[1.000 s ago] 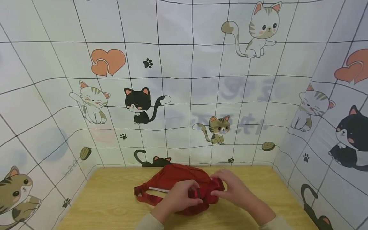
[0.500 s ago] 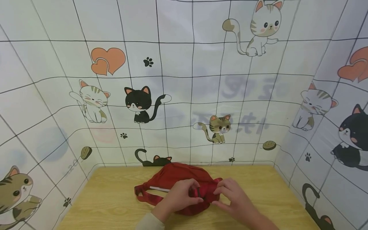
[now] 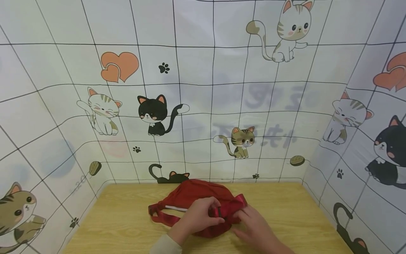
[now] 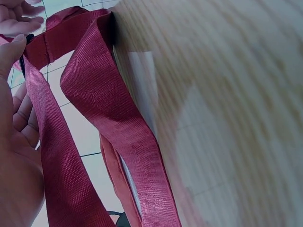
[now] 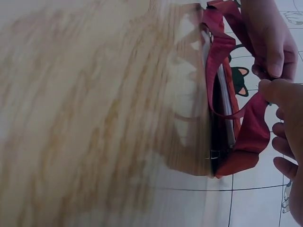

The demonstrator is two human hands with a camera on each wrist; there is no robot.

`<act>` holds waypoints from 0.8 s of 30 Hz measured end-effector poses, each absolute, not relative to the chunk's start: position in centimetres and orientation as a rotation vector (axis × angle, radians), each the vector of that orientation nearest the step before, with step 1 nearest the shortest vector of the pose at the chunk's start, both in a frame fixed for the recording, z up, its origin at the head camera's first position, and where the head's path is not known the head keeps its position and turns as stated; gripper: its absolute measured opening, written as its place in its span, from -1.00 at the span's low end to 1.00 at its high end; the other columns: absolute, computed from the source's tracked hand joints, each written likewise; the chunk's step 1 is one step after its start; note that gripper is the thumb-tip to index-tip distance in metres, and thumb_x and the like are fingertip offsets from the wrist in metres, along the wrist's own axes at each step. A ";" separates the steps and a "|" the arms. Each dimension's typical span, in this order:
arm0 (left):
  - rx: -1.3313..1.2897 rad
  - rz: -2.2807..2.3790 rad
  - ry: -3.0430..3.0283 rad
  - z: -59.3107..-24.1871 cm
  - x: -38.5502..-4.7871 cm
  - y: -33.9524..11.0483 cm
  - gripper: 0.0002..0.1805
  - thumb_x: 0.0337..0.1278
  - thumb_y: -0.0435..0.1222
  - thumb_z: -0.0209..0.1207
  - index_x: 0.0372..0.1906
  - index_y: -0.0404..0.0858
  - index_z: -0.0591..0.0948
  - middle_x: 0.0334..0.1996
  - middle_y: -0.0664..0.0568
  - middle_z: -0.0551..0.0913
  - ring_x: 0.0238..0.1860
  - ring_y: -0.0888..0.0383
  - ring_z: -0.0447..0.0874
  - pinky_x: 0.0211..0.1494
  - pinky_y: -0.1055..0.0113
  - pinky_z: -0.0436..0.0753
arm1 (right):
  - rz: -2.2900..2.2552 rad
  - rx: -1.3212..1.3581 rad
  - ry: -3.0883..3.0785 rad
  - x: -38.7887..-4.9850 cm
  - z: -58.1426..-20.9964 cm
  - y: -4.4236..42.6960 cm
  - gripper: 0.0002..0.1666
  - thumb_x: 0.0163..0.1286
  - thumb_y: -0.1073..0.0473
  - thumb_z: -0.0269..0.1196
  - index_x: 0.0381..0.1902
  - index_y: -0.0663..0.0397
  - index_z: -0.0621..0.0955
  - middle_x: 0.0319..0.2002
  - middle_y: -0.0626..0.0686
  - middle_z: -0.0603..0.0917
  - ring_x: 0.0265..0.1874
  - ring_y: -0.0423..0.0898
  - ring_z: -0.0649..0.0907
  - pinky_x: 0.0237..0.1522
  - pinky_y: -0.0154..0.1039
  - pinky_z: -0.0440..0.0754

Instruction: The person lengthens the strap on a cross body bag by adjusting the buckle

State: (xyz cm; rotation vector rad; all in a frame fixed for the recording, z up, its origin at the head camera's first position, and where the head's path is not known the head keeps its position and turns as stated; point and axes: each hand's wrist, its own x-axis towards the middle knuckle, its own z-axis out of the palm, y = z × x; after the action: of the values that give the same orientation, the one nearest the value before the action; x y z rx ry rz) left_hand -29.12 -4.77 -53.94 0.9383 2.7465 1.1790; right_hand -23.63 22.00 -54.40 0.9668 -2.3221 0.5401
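Note:
A red waist bag lies on the table in the head view, with its shiny red strap gathered at the front. My left hand pinches the strap at a small black buckle; the left wrist view shows the thumb of the left hand on this spot and a strap loop hanging beside it. My right hand is at the strap's right side, fingers apart. In the right wrist view, the thumb of the right hand meets the strap by the buckle, which fingers partly hide.
The bag rests on a light wooden table. Behind it and at both sides stands a white grid-patterned sheet printed with cats, hearts and paw marks.
My right hand has moved from the strap's outer end down to its lower right side, and the strap's end now sticks up uncovered. My left hand keeps its pinch in place.

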 end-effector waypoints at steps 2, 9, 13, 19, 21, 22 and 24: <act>0.938 1.173 2.747 -53.9 -29.1 -4.7 -0.56 0.21 0.08 0.61 0.06 0.08 0.70 -0.26 0.45 0.64 -0.25 0.40 0.57 -0.10 0.38 0.63 | 0.517 0.919 -2.365 -23.8 -54.6 21.9 -0.36 -0.03 0.06 0.82 -0.03 -0.17 0.70 0.03 -0.24 0.69 0.04 -0.17 0.66 0.06 -0.03 0.74; 0.939 1.165 2.752 -53.9 -29.3 -4.6 -0.57 0.19 0.06 0.63 0.03 0.07 0.70 -0.28 0.45 0.64 -0.28 0.41 0.56 -0.13 0.39 0.61 | 0.426 0.842 -2.423 -24.2 -55.2 21.4 -0.27 -0.02 0.04 0.80 0.11 -0.14 0.71 0.05 -0.15 0.73 0.01 -0.11 0.66 0.03 0.00 0.69; 0.942 1.161 2.762 -53.9 -29.3 -4.5 -0.56 0.19 0.07 0.63 0.03 0.06 0.70 -0.28 0.43 0.65 -0.28 0.41 0.56 -0.14 0.40 0.62 | 0.394 0.812 -2.444 -24.4 -55.4 21.2 -0.28 -0.02 0.04 0.80 0.08 -0.15 0.69 -0.03 -0.16 0.74 -0.06 -0.10 0.65 -0.08 -0.04 0.61; 0.900 1.176 2.764 -53.7 -29.2 -4.3 -0.56 0.18 0.05 0.63 0.03 0.03 0.71 -0.30 0.39 0.65 -0.29 0.40 0.58 -0.17 0.40 0.63 | 0.351 0.787 -2.445 -24.8 -55.8 21.0 -0.26 -0.05 0.02 0.81 0.06 -0.10 0.67 -0.06 -0.13 0.75 -0.03 -0.05 0.68 -0.06 0.01 0.63; 0.896 1.182 2.762 -53.6 -29.1 -4.3 -0.57 0.18 0.05 0.63 0.02 0.02 0.71 -0.30 0.39 0.65 -0.30 0.39 0.58 -0.18 0.41 0.63 | 0.336 0.772 -2.440 -24.9 -56.0 20.9 -0.27 -0.06 0.02 0.81 0.03 -0.08 0.67 -0.09 -0.12 0.76 -0.03 -0.04 0.69 -0.03 0.02 0.62; 0.898 1.180 2.765 -53.5 -29.1 -4.3 -0.56 0.18 0.05 0.63 0.02 0.02 0.71 -0.31 0.39 0.65 -0.31 0.40 0.58 -0.18 0.41 0.63 | 0.326 0.763 -2.437 -25.0 -56.0 20.8 -0.28 -0.07 0.02 0.81 0.01 -0.08 0.67 -0.11 -0.12 0.76 -0.03 -0.04 0.69 -0.02 0.02 0.62; 0.895 1.186 2.764 -53.4 -29.1 -4.3 -0.57 0.17 0.04 0.63 0.01 0.01 0.71 -0.32 0.39 0.65 -0.31 0.40 0.58 -0.19 0.41 0.63 | 0.319 0.749 -2.437 -25.1 -56.1 20.7 -0.29 -0.05 0.01 0.81 0.01 -0.07 0.67 -0.10 -0.10 0.77 -0.01 -0.03 0.69 0.01 0.02 0.61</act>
State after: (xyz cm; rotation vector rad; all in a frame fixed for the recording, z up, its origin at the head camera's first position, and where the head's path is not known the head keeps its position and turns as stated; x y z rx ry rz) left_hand -29.14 -4.30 -53.43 0.8954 2.7638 1.1862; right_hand -25.12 20.71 -56.07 0.7488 -2.4371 0.3187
